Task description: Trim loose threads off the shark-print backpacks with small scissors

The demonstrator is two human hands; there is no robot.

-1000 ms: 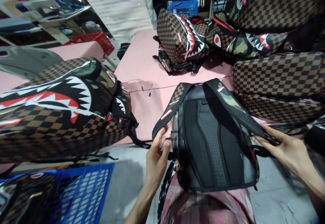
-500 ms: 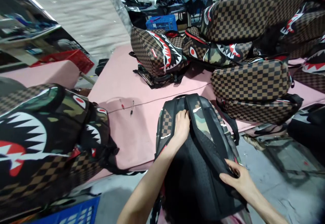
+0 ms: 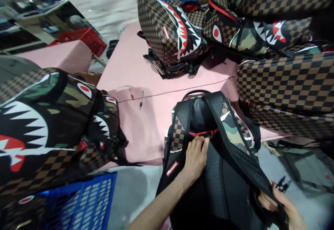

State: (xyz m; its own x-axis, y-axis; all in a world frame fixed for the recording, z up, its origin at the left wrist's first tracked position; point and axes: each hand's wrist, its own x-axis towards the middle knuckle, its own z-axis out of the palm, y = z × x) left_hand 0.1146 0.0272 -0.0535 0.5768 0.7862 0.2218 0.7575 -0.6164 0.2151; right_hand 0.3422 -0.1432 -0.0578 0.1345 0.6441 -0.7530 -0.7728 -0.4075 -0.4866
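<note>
A backpack [image 3: 216,174] with a black mesh back panel, checkered and camouflage straps lies back-up at the near edge of the pink table [image 3: 135,70]. My left hand [image 3: 195,157] grips the top edge of the back panel, fingers curled over it, where a red lining shows. My right hand [image 3: 276,202] at the lower right is closed around the lower end of the right shoulder strap [image 3: 235,136], beside a small black clip.
Several shark-mouth checkered backpacks [image 3: 172,28] are piled at the back and right of the table. A large one [image 3: 52,118] fills the left. Two pens [image 3: 141,99] lie on the table. A blue crate [image 3: 86,202] stands at lower left, grey floor below.
My left hand slid down from the bag's top handle to the upper edge of the back panel and pulled it open. My right hand moved down along the strap toward the lower right.
</note>
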